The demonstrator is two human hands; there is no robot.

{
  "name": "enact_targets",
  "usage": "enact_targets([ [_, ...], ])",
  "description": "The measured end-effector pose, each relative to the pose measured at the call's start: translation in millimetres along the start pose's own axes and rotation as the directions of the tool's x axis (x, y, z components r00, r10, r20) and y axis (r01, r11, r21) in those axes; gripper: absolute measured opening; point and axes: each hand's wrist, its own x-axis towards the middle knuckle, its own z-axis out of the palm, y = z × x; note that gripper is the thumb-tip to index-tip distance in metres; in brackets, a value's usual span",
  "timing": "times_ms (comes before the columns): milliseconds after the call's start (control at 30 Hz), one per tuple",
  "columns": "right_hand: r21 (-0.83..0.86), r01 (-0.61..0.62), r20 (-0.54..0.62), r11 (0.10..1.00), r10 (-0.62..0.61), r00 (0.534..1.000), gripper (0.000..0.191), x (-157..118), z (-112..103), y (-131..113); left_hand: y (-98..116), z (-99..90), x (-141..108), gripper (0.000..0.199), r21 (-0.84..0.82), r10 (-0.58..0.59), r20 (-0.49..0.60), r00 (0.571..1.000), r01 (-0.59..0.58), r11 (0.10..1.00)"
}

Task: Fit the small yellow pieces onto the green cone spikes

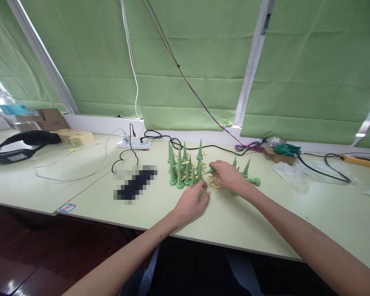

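Several green cones (179, 176) stand close together on the table, with small yellow pieces among them. My left hand (193, 202) rests at the front right of this group, its fingers bent beside the nearest cones; whether it holds anything is hidden. A green cone (209, 170) lies tilted in the fingers of my right hand (223, 172), its tip toward the group. Below that hand is a small pile of yellow pieces (215, 183). More green cones (246, 167) stand to its right, and one green piece (255, 181) lies on its side, partly behind my right forearm.
On the table (111, 218), a power strip (134, 144) and cables lie behind. At the left are a black headset (15, 154) and yellow boxes (77, 138). A small cardboard box (279, 155) with green cloth and clear plastic bags (296, 174) sit at the right.
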Motion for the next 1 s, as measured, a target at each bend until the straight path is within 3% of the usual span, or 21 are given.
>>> enact_targets([
  [133,0.321,0.078,-0.074,0.944,-0.058,0.996,0.024,-10,3,-2,-1,-2.3,1,0.019,-0.159,-0.042,-0.072,0.997,0.030,0.987],
  [233,0.461,0.118,-0.039,0.879,-0.113,0.993,0.018,-18,5,-4,-1,-3.5,2,0.025,-0.218,-0.074,-0.110,0.991,0.049,0.975],
  [367,0.570,0.127,0.032,0.812,-0.177,0.984,0.016,-24,8,-6,-2,-4.6,2,0.022,-0.178,-0.011,-0.104,0.995,-0.008,0.984],
  [600,0.581,0.136,0.034,0.802,-0.191,0.981,0.015,-24,22,-9,-3,-4.0,3,0.012,-0.063,0.061,-0.078,0.995,-0.066,0.996],
  [867,0.613,0.197,-0.081,0.765,-0.187,0.979,0.027,-29,35,-11,-5,-2.1,3,0.014,-0.081,0.046,-0.105,0.993,-0.054,0.995],
  [1000,0.524,0.166,-0.124,0.835,-0.118,0.985,0.037,-30,39,-7,-6,-1.5,3,0.016,-0.127,0.046,-0.186,0.981,-0.070,0.989],
])
